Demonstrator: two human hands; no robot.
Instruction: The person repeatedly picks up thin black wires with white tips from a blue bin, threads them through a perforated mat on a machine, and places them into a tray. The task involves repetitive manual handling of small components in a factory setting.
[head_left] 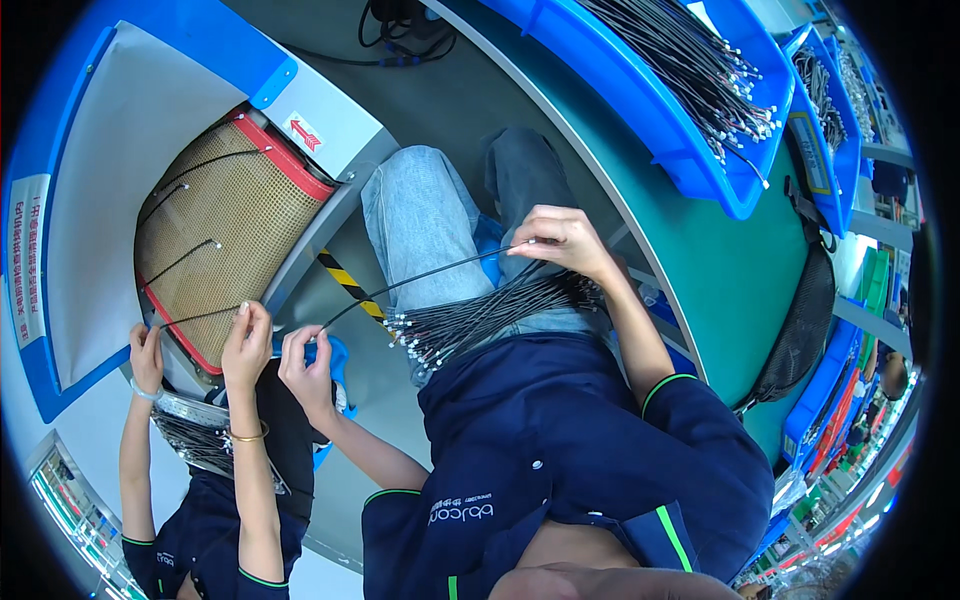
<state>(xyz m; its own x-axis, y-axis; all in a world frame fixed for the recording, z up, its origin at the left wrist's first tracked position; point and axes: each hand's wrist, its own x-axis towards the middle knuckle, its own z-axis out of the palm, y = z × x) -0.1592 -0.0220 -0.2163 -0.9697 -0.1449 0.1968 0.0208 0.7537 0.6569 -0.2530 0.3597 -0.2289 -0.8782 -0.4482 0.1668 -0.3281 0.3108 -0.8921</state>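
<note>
A thin black cable with small white end connectors runs taut across my lap between my two hands. My left hand pinches its lower left end, beside a co-worker's hand. At the other end, my right hand is closed on the cable near a white connector, above my right thigh. A thick bundle of similar black cables lies across my lap, under the stretched one, its white connectors fanned out to the left.
On the left, a co-worker's hands hold another cable by a tan mesh conveyor belt with red edging, where several cables lie. Blue bins of cables stand on the green table at right. A black bag hangs at its edge.
</note>
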